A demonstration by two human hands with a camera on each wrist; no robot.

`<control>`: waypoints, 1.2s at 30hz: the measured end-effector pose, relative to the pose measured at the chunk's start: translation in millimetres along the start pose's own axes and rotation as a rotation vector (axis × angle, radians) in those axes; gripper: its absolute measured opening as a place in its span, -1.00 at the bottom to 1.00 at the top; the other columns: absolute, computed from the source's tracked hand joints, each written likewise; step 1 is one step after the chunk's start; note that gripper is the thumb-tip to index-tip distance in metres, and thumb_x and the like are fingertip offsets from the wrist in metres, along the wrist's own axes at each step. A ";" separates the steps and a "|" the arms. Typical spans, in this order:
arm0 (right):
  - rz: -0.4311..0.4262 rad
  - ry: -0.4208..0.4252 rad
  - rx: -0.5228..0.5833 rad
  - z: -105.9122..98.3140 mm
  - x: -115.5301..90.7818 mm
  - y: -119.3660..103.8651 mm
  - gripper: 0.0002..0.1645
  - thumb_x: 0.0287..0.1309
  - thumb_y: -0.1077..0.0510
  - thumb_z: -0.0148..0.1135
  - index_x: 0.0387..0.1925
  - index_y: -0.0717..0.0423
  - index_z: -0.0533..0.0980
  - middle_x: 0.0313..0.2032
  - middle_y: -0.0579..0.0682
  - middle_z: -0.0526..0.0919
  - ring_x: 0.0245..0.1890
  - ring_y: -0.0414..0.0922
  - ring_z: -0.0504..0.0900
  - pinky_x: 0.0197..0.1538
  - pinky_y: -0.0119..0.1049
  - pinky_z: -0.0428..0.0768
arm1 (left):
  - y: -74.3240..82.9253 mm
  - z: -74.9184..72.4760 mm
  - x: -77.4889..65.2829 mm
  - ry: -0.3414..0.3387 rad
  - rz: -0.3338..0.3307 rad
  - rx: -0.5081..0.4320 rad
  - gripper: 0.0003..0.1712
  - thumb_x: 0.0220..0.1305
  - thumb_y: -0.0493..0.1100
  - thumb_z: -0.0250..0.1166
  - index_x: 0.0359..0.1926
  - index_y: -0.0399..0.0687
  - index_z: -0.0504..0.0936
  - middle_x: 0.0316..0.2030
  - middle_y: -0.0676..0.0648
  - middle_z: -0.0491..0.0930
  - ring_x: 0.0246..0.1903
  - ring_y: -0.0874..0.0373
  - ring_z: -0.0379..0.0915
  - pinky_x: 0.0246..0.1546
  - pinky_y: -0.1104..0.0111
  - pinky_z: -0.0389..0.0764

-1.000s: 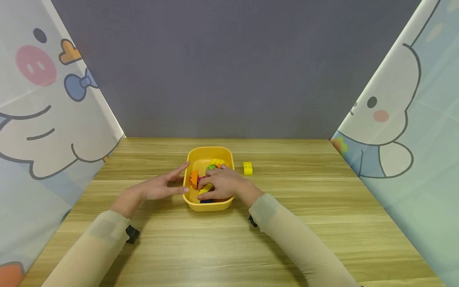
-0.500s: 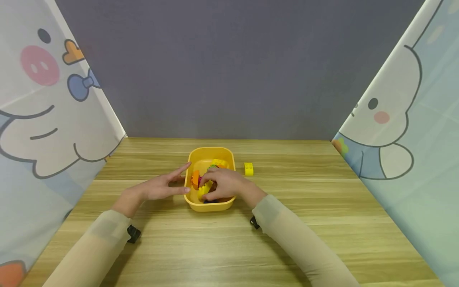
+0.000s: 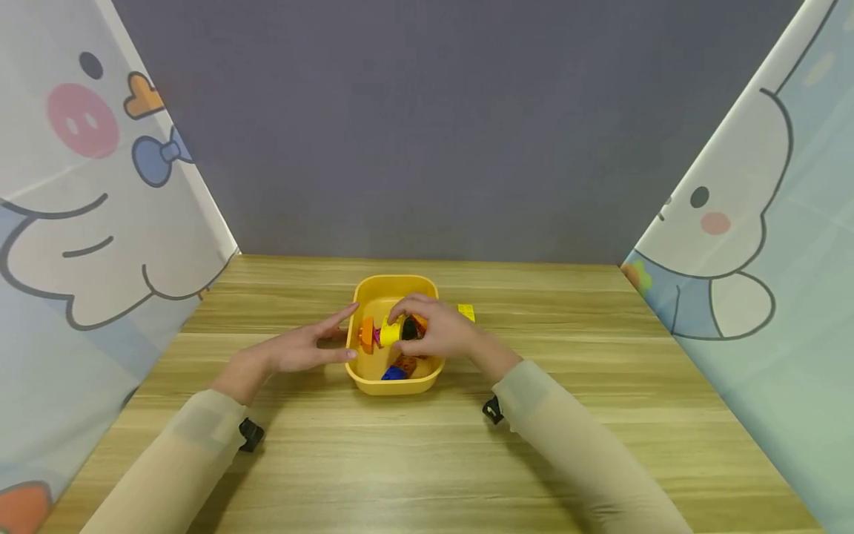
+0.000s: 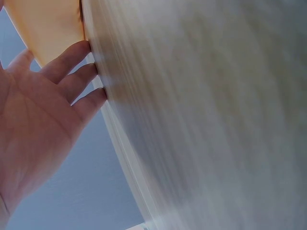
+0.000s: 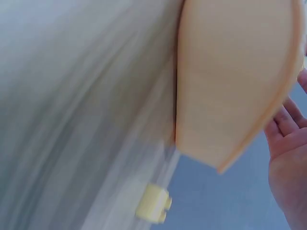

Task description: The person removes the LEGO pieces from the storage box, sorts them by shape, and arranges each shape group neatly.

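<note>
My right hand (image 3: 443, 330) is over the yellow plastic tray (image 3: 394, 387), pinching a yellow building block (image 3: 391, 331) between thumb and fingers. Straight-fingered, my left hand (image 3: 293, 348) touches the tray's left side with thumb and forefinger spread. Inside the tray lie an orange block (image 3: 367, 335), a magenta piece (image 3: 377, 338), a blue block (image 3: 394, 373) and a brown-orange piece (image 3: 405, 363). A dark piece (image 3: 409, 328) shows beneath my right hand, which hides part of the contents. In the left wrist view, the left palm (image 4: 38, 115) faces the camera beside the tray wall (image 4: 53, 28).
Another yellow block (image 3: 467, 312) stands on the wooden table (image 3: 373, 460), right of the tray and partly behind my right hand. A grey panel (image 3: 427, 133) rises at the table's back edge. Printed cartoon sheets (image 3: 754, 222) flank both sides.
My right hand has gone from reaching among the blocks to gripping a yellow one and raising it a little. The blue and brown-orange pieces now show more. The left hand stays put.
</note>
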State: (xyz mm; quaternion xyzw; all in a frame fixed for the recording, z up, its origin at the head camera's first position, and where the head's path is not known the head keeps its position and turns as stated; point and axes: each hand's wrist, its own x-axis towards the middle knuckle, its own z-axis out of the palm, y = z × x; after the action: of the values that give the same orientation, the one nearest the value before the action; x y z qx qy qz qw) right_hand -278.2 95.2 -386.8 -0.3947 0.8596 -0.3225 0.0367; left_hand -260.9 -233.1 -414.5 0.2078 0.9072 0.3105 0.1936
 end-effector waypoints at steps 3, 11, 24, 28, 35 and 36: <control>-0.001 0.046 0.013 -10.6 -9.1 6.0 -0.55 0.27 -0.01 0.56 0.15 -0.13 0.64 0.22 -0.08 0.67 0.28 0.09 0.64 0.42 0.20 0.62 | 0.2 0.7 0.6 0.000 -0.002 0.001 0.18 0.44 0.50 0.29 0.80 0.54 -0.21 0.65 -0.26 0.33 0.64 -0.46 0.16 0.54 -0.59 0.06; 0.012 0.145 0.034 -40.7 -37.4 36.9 -0.51 0.19 0.18 0.62 0.12 0.00 0.64 0.31 0.15 0.66 0.35 0.12 0.61 0.50 0.30 0.54 | 0.3 0.8 -0.1 0.002 -0.015 0.016 0.17 0.45 0.52 0.28 0.78 0.62 -0.25 0.66 -0.29 0.29 0.65 -0.47 0.13 0.53 -0.60 0.02; 0.214 0.213 0.014 -88.0 -75.0 85.8 -0.18 0.25 0.29 0.58 0.50 0.20 0.47 0.48 0.19 0.53 0.54 0.29 0.46 0.64 0.26 0.37 | 1.0 0.9 1.3 0.002 -0.015 0.016 0.16 0.45 0.52 0.26 0.78 0.66 -0.27 0.66 -0.31 0.28 0.64 -0.47 0.14 0.54 -0.59 0.01; 0.291 0.160 -0.029 -94.2 -81.0 100.8 -0.19 0.30 0.24 0.53 0.53 0.16 0.47 0.52 0.22 0.44 0.57 0.34 0.40 0.63 0.34 0.34 | 0.9 -0.6 0.9 0.003 -0.010 0.007 0.15 0.46 0.51 0.27 0.78 0.65 -0.25 0.65 -0.32 0.29 0.64 -0.48 0.14 0.55 -0.58 0.03; 0.387 0.016 -0.076 -88.0 -87.6 121.3 -0.21 0.34 0.13 0.53 0.53 0.12 0.49 0.51 0.24 0.44 0.53 0.36 0.41 0.63 0.39 0.29 | 2.4 -0.6 0.4 -0.002 -0.015 -0.002 0.17 0.45 0.50 0.29 0.79 0.59 -0.23 0.65 -0.31 0.30 0.65 -0.48 0.13 0.55 -0.58 0.04; 0.391 0.000 -0.081 -86.5 -87.9 123.9 -0.21 0.34 0.12 0.52 0.54 0.13 0.48 0.52 0.26 0.44 0.53 0.37 0.42 0.62 0.38 0.30 | 2.6 -0.3 0.4 -0.003 -0.015 0.000 0.17 0.45 0.50 0.29 0.79 0.59 -0.23 0.65 -0.31 0.30 0.65 -0.48 0.13 0.55 -0.58 0.04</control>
State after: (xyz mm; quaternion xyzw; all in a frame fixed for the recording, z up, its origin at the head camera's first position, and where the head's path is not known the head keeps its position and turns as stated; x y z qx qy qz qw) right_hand -326.5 261.8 -407.7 -0.2216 0.9320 -0.2745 0.0827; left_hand -260.7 -231.2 -412.7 0.2013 0.9085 0.3085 0.1974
